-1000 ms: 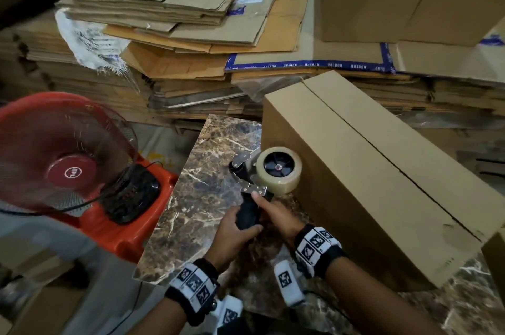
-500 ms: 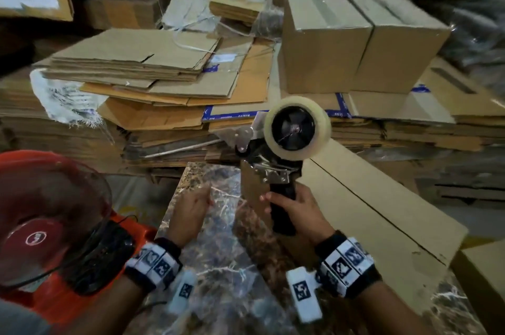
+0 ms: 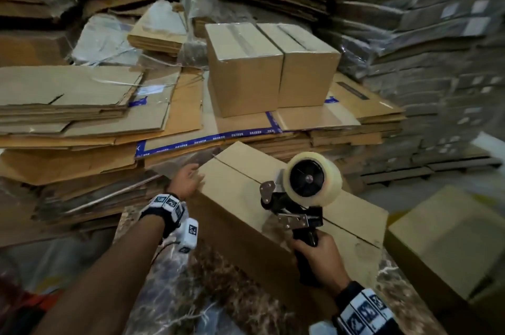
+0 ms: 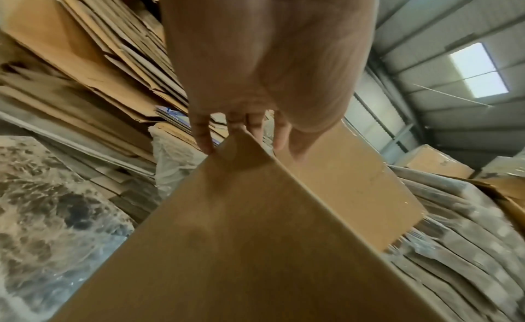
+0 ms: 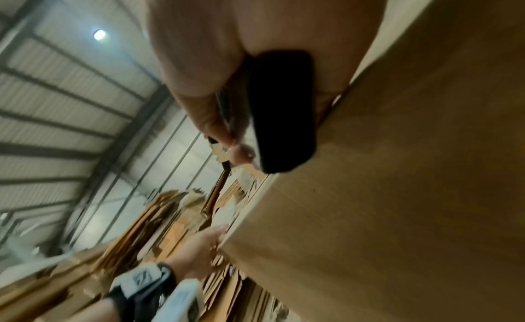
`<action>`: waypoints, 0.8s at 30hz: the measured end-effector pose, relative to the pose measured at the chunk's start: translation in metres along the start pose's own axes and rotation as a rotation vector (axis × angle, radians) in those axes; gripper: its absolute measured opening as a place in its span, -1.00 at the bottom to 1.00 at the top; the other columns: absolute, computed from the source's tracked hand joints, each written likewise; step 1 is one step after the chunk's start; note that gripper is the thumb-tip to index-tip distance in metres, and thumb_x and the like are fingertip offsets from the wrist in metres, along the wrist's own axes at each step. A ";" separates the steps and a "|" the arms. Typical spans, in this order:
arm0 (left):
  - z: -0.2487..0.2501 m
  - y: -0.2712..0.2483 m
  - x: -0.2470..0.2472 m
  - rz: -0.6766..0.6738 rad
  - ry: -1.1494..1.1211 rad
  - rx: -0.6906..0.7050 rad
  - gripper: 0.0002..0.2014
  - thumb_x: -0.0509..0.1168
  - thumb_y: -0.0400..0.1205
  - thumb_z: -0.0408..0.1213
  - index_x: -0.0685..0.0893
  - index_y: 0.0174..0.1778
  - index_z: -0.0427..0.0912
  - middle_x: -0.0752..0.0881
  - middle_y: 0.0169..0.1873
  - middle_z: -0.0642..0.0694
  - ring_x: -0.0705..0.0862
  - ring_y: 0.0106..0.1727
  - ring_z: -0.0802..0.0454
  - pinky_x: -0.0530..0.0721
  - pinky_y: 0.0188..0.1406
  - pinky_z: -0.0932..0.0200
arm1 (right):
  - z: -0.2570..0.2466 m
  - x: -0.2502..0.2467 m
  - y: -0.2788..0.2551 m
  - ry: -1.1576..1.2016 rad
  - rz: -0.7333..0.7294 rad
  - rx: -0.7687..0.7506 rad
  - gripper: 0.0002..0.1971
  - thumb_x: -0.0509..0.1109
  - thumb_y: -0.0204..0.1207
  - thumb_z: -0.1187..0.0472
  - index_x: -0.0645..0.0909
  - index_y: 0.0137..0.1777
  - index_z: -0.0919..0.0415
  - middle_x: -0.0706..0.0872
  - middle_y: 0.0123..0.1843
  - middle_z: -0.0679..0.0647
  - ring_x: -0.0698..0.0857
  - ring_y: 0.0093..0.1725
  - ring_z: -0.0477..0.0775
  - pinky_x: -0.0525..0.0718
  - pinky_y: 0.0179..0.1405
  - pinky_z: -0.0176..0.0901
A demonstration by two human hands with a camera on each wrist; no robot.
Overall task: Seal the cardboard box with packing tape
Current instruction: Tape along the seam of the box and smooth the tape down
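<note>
A long brown cardboard box [image 3: 240, 192] lies on the marble table [image 3: 169, 293], its top flaps closed along a bare centre seam. My left hand [image 3: 188, 180] rests with straight fingers [image 4: 203, 136] on the box's far left corner [image 4: 241, 138]. My right hand [image 3: 321, 259] grips the black handle [image 5: 284, 111] of a tape dispenser [image 3: 297, 206], held upright over the box's near side [image 5: 397, 192]. A clear tape roll [image 3: 313, 178] sits on the dispenser. No tape shows on the seam.
Flattened cardboard stacks [image 3: 82, 116] crowd the far and left side of the table. Two taped boxes [image 3: 270, 66] stand on a stack behind. Wrapped bundles [image 3: 426, 61] rise at the right. Another box [image 3: 448, 239] sits low at the right.
My left hand let go of the dispenser and moved up to the box's far left corner. My right hand lifted the dispenser and carried it right, over the box. My head tilted up.
</note>
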State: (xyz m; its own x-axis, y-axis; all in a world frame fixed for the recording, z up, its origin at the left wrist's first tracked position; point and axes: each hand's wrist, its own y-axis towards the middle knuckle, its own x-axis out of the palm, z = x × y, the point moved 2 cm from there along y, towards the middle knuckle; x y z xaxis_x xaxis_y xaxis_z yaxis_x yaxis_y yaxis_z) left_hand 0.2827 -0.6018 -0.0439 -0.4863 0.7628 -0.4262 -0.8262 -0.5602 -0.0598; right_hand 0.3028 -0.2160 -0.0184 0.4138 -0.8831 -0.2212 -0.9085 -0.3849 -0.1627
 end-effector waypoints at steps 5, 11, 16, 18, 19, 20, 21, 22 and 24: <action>-0.027 -0.054 0.008 0.130 0.253 0.074 -0.66 0.42 0.57 -0.06 0.60 0.24 -0.01 0.69 0.19 -0.13 0.69 0.12 -0.04 0.74 0.10 -0.19 | 0.002 -0.024 0.002 0.038 0.039 -0.022 -0.93 0.46 0.53 0.37 0.69 -0.18 0.34 0.74 -0.44 0.12 0.69 -0.41 0.17 0.64 -0.33 0.03; -0.025 -0.174 0.015 0.220 0.427 0.149 -0.59 0.38 0.63 -0.01 0.62 0.36 -0.07 0.69 0.20 -0.10 0.66 0.17 -0.03 0.66 0.13 -0.02 | -0.020 -0.032 -0.003 -0.133 -0.028 -0.172 -0.96 0.47 0.52 0.31 0.65 -0.10 0.22 0.78 -0.30 0.11 0.75 -0.32 0.14 0.71 -0.29 0.06; -0.010 -0.233 0.014 0.142 0.433 0.041 -0.73 0.44 0.55 0.06 0.66 0.09 0.05 0.67 0.07 -0.05 0.68 0.08 -0.05 0.70 0.04 -0.02 | -0.046 -0.009 -0.004 -0.143 -0.281 -0.206 -0.79 0.41 0.45 0.54 0.66 0.00 0.29 0.75 -0.22 0.17 0.69 -0.34 0.01 0.68 -0.36 -0.12; 0.011 -0.242 0.005 0.231 0.295 0.094 -0.82 0.44 0.57 0.00 0.70 -0.08 -0.01 0.65 -0.03 -0.06 0.67 -0.02 -0.02 0.69 -0.05 0.02 | -0.053 0.006 -0.007 -0.156 -0.397 -0.152 -0.91 0.38 0.48 0.54 0.63 -0.10 0.39 0.68 -0.33 0.15 0.61 -0.45 -0.06 0.60 -0.47 -0.18; 0.025 -0.245 0.000 0.282 0.100 0.103 -0.82 0.40 0.62 -0.03 0.72 -0.08 -0.07 0.68 -0.04 -0.10 0.70 -0.04 -0.04 0.72 -0.06 0.02 | -0.055 0.013 -0.010 -0.161 -0.449 -0.133 -0.94 0.40 0.50 0.50 0.61 -0.17 0.40 0.64 -0.41 0.14 0.57 -0.50 -0.05 0.56 -0.51 -0.21; 0.038 -0.245 -0.004 0.276 -0.174 0.055 -0.77 0.33 0.67 -0.04 0.73 -0.02 -0.14 0.73 -0.02 -0.16 0.74 -0.02 -0.10 0.75 -0.03 -0.02 | -0.059 0.020 -0.013 -0.166 -0.493 -0.127 -0.91 0.42 0.50 0.46 0.60 -0.21 0.39 0.60 -0.47 0.13 0.54 -0.53 -0.01 0.54 -0.54 -0.21; 0.051 -0.244 -0.005 0.190 -0.487 -0.032 -0.70 0.25 0.72 -0.04 0.71 0.11 -0.20 0.76 0.06 -0.23 0.76 0.06 -0.17 0.77 0.04 -0.08 | -0.063 0.027 -0.016 -0.165 -0.535 -0.130 -0.89 0.45 0.48 0.43 0.60 -0.24 0.38 0.58 -0.50 0.13 0.52 -0.53 0.03 0.53 -0.54 -0.18; 0.060 -0.242 -0.002 0.049 -0.778 -0.124 -0.63 0.17 0.76 -0.03 0.67 0.24 -0.24 0.75 0.16 -0.29 0.76 0.18 -0.24 0.75 0.16 -0.16 | -0.067 0.034 -0.017 -0.167 -0.569 -0.138 -0.88 0.47 0.44 0.39 0.60 -0.27 0.36 0.58 -0.50 0.15 0.52 -0.52 0.08 0.53 -0.52 -0.15; 0.073 -0.242 0.003 -0.190 -1.186 -0.260 -0.60 0.06 0.81 -0.09 0.59 0.41 -0.26 0.70 0.32 -0.35 0.67 0.37 -0.29 0.62 0.37 -0.26 | -0.074 0.045 -0.020 -0.166 -0.621 -0.168 -0.88 0.48 0.32 0.33 0.58 -0.33 0.33 0.59 -0.48 0.23 0.53 -0.48 0.14 0.52 -0.49 -0.07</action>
State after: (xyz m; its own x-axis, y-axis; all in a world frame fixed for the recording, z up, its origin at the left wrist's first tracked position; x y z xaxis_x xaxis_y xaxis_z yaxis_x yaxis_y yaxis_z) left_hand 0.4601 -0.4407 0.0355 -0.4341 0.5848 0.6853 -0.8968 -0.3523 -0.2675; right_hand 0.3350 -0.2677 0.0458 0.8546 -0.4357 -0.2824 -0.4895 -0.8575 -0.1584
